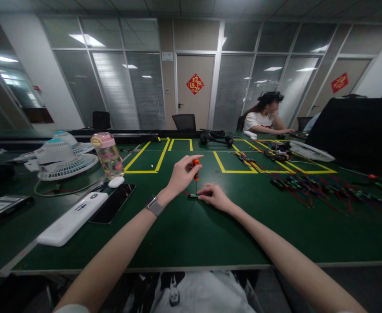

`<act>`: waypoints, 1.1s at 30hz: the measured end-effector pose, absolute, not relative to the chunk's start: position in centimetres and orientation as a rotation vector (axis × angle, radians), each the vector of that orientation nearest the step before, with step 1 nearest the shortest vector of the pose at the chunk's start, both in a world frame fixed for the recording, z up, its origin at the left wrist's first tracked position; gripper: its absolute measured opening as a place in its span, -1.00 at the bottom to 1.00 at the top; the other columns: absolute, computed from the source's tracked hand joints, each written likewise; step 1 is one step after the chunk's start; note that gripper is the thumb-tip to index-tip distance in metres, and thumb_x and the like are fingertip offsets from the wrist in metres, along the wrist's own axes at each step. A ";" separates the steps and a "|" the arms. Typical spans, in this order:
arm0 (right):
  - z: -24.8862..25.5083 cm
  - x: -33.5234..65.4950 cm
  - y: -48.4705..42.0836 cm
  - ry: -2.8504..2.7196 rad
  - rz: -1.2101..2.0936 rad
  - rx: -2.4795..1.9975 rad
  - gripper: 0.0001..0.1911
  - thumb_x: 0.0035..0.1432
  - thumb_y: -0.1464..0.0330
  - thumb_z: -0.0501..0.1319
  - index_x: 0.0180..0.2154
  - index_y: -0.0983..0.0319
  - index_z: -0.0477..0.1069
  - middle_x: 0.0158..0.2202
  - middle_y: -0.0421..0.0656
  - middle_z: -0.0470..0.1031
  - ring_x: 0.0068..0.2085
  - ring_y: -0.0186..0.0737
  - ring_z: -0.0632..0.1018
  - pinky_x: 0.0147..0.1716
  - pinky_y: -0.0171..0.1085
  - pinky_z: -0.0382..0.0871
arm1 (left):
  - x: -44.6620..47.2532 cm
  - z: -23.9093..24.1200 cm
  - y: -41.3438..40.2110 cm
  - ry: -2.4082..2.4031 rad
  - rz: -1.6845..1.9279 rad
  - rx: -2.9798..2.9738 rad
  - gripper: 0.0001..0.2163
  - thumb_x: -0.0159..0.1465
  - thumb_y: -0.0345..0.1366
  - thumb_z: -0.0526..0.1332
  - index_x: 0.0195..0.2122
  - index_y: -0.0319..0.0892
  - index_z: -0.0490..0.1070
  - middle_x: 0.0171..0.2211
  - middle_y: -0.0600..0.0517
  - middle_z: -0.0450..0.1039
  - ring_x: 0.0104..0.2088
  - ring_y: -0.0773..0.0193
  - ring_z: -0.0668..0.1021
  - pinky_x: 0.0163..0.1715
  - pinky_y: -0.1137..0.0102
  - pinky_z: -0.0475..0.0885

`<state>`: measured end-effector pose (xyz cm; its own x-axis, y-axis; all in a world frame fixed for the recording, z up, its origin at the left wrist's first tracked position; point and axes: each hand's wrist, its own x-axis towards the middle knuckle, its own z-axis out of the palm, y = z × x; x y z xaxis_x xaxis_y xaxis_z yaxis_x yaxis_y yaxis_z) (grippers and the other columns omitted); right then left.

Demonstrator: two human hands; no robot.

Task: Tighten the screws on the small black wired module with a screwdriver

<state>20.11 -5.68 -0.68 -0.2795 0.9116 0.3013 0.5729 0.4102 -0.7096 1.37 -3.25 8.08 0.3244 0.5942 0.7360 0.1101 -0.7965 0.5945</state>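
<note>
My left hand [183, 174] is closed around the orange-and-black handle of a screwdriver [196, 170], which stands upright with its thin shaft pointing down. The screwdriver's tip meets a small green circuit board [193, 196] lying on the green table [184, 239]. From the right, my right hand [214, 196] pinches the end of that board and rests on the table top. A red wire runs off the board's left side. My fingers hide the board's right part.
At left lie a dark phone [112, 204], a white power bank [73, 219], a bottle [108, 156] and a white fan [63, 161]. Several wired boards [308, 187] spread at right, before a black screen [367, 134]. A person [266, 115] sits across the table.
</note>
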 end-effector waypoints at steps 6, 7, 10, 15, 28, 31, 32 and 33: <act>-0.5 20.0 -5.7 -1.969 0.652 -1.268 -0.82 0.12 0.47 0.42 -0.19 0.24 0.70 -0.31 -0.14 0.50 -0.34 -0.26 0.50 -0.25 -0.26 0.40 | 1.5 8.6 -3.1 0.638 1.521 2.249 -0.78 0.44 -0.29 0.16 -0.01 -0.14 0.58 -0.17 -0.03 0.52 -0.18 0.24 0.59 -0.13 0.35 0.54; -0.5 20.0 -5.7 -1.971 0.651 -1.267 -0.81 0.12 0.48 0.41 -0.18 0.24 0.70 -0.30 -0.13 0.51 -0.33 -0.25 0.51 -0.26 -0.26 0.40 | 1.4 8.5 -3.2 0.624 1.518 2.207 -0.74 0.46 -0.30 0.10 0.03 -0.14 0.56 -0.13 -0.05 0.53 -0.15 0.23 0.60 -0.11 0.34 0.54; -0.6 20.0 -5.7 -1.993 0.582 -1.262 -0.80 0.13 0.49 0.40 -0.17 0.20 0.70 -0.28 -0.12 0.52 -0.27 -0.21 0.54 -0.22 -0.25 0.42 | 0.9 7.9 -3.5 0.577 1.487 2.073 -0.72 0.47 -0.31 0.07 0.07 -0.14 0.52 -0.06 -0.07 0.52 -0.15 0.23 0.63 -0.12 0.35 0.56; -0.5 19.8 -5.8 -2.022 0.498 -1.277 -0.80 0.10 0.47 0.42 -0.19 0.19 0.70 -0.27 -0.11 0.53 -0.20 -0.18 0.56 -0.16 -0.23 0.44 | 0.2 7.1 -3.8 0.665 1.621 1.954 -0.83 0.36 -0.26 0.27 -0.07 -0.13 0.58 -0.18 -0.01 0.44 -0.22 0.27 0.58 -0.23 0.41 0.55; -0.5 19.9 -5.6 -2.020 0.496 -1.265 -0.88 0.15 0.45 0.36 -0.24 0.24 0.67 -0.33 -0.13 0.52 -0.33 -0.26 0.50 -0.24 -0.27 0.42 | 0.8 7.3 -4.8 0.679 1.546 2.070 -0.76 0.33 -0.33 0.30 0.01 -0.10 0.57 -0.19 0.01 0.44 -0.20 0.28 0.55 -0.18 0.42 0.56; -0.6 20.0 -5.4 -2.023 0.506 -1.258 -0.87 0.14 0.45 0.37 -0.24 0.23 0.67 -0.33 -0.14 0.52 -0.33 -0.27 0.48 -0.24 -0.26 0.42 | 0.7 7.3 -4.9 0.714 1.560 2.091 -0.76 0.35 -0.27 0.30 0.03 -0.08 0.57 -0.16 0.00 0.42 -0.18 0.28 0.54 -0.18 0.43 0.55; -0.7 20.0 -5.4 -2.024 0.508 -1.256 -0.87 0.14 0.44 0.37 -0.23 0.23 0.67 -0.32 -0.14 0.52 -0.34 -0.28 0.48 -0.24 -0.26 0.42 | 0.7 7.3 -4.9 0.711 1.553 2.094 -0.75 0.38 -0.27 0.27 0.06 -0.07 0.56 -0.15 -0.01 0.42 -0.16 0.27 0.54 -0.16 0.42 0.55; -0.7 20.0 -5.3 -2.026 0.510 -1.256 -0.87 0.15 0.44 0.37 -0.23 0.24 0.67 -0.32 -0.13 0.52 -0.34 -0.28 0.48 -0.24 -0.27 0.42 | 0.7 7.3 -4.9 0.698 1.544 2.095 -0.74 0.41 -0.27 0.22 0.09 -0.08 0.55 -0.13 -0.02 0.44 -0.14 0.26 0.55 -0.15 0.42 0.54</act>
